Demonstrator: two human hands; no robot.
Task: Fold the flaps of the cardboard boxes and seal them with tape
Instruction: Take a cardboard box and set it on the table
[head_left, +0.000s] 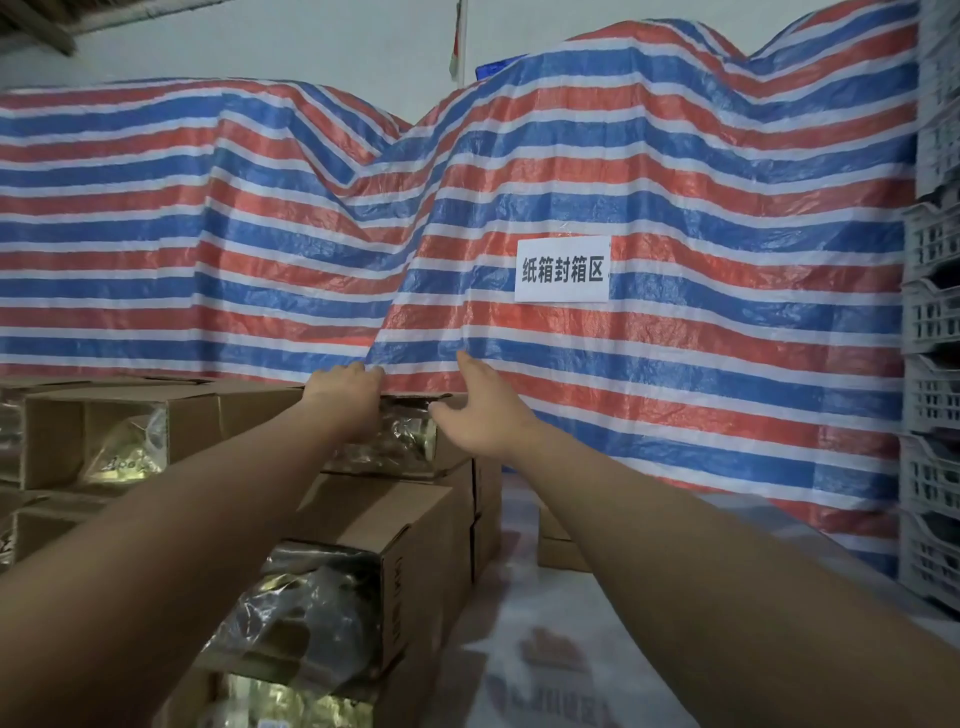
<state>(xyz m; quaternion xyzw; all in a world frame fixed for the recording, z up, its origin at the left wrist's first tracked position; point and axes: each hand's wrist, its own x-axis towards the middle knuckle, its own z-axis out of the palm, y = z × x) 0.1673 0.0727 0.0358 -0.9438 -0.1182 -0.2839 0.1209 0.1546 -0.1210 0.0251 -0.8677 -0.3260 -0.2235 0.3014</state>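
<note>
The job looks like it has hardly begun. The nearest box (332, 587) at the bottom sits in a stack, and its open end shows shiny plastic bags (306, 613) inside. Its flaps are not folded shut and I see no tape on it. I cannot see a tape roll anywhere.

Farther up, both arms reach out to the top box (405, 441) of the stack. It is open too, with shiny bags showing. The left hand (345, 392) rests on the top far edge of this box, fingers bent over it, and it seems to grip the edge, but the view is dim so I am not sure. The right hand (475, 410) is spread, fingers straight, holding nothing, just beside the right end of that box.

More open boxes (119, 431) sit to the left. Behind everything hangs a striped tarp (675, 182) with a white sign (562, 269)
</note>
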